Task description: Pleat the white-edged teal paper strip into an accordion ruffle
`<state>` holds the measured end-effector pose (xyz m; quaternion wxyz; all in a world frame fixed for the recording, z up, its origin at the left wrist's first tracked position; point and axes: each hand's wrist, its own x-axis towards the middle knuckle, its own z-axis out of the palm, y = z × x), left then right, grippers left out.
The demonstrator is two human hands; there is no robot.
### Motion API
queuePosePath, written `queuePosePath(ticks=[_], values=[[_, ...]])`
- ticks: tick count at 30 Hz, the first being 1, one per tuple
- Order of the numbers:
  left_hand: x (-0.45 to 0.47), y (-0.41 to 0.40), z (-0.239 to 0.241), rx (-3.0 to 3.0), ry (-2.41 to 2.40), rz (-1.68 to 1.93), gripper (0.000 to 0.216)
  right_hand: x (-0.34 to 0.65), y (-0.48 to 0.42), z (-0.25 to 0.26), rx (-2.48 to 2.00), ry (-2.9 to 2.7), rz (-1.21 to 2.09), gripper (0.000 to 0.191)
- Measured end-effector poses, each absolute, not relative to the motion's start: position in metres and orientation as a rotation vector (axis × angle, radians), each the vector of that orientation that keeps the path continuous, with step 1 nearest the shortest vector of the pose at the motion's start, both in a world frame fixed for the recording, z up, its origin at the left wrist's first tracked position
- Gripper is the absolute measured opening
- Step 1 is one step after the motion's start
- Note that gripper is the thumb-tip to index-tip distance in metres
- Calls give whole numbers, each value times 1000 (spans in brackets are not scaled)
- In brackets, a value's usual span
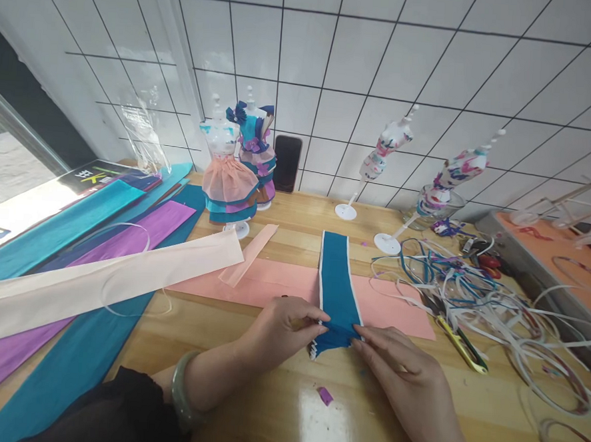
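A teal fabric strip with white edges lies lengthwise in front of me, its near end bunched. My left hand pinches its left edge near that end, and my right hand pinches the right edge opposite. Small white folds show at the strip's lower left corner. Beneath it, a wide pink strip runs sideways across the wooden table. A purple scrap rests just below the bunched end.
Long cream, purple and turquoise strips spread at left. Two dressed mini mannequins, a phone and two mannequins on stands stand along the tiled wall. Yellow-handled scissors lie by tangled trimmings at right.
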<state>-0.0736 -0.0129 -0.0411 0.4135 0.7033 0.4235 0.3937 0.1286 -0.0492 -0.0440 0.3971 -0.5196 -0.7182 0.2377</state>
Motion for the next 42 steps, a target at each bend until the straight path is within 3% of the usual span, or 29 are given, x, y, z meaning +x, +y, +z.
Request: queuePosePath(ticks=[29, 34, 42], values=[[-75, -10, -52, 2099, 1047, 1037, 12, 129, -47, -43, -1289, -2093, 209, 13], [-74, -12, -47, 1932, 1065, 998, 10, 128, -48, -43, -1323, -2042, 333, 12], [-71, -12, -44, 1388, 1094, 929, 15, 124, -51, -46, -1556, -1600, 800, 16]])
